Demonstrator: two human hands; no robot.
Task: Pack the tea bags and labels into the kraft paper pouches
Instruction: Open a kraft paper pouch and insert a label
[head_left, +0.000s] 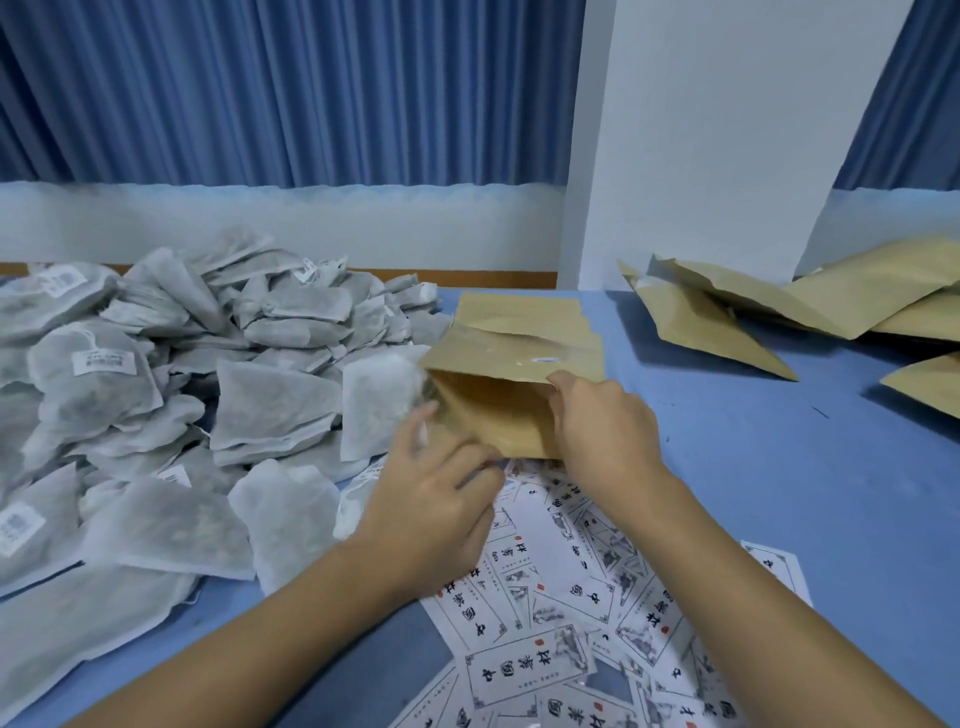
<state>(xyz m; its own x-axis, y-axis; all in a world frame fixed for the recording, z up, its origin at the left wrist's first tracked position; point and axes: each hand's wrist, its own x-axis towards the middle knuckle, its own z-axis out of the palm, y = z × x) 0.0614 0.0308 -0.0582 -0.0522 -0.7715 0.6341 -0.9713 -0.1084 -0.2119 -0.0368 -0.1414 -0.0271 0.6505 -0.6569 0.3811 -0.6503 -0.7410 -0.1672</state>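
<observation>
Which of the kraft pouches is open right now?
The centre pouch, mouth gaping toward the tea bags, gripped by the right hand; the stack behind and the far-right pouches lie untouched.

Both forearms reach forward. Right grip pinches the pouch edge; left grip, just beside, curls, blurred.

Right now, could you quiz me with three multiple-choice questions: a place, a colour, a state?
1. Where is the heap of tea bags?
A) left of the hands
B) right of them
C) on the floor
2. What colour is the table?
A) red
B) blue
C) green
3. The pouch in the right hand is:
A) sealed
B) torn in two
C) open-mouthed
1 A: the heap fills the left side. 2 B: bare surface shows blue. 3 C: its inside shows.
</observation>
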